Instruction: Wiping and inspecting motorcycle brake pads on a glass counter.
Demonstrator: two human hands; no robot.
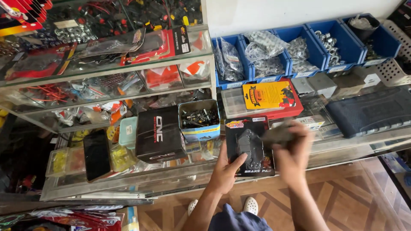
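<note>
A black blister pack of brake pads [249,143] lies on the glass counter top [342,147]. My left hand [226,171] rests on the pack's lower left corner, thumb over its clear window. My right hand [292,152] hovers just right of the pack, fingers closed on a grey brake pad [278,134] that is blurred by motion.
A black box [158,132] and a blue tin of bolts [199,119] stand left of the pack. A dark phone [96,155] lies further left. A yellow and red package [267,97] sits behind. Blue bins of hardware [299,51] line the back. A dark textured seat pad [372,110] lies right.
</note>
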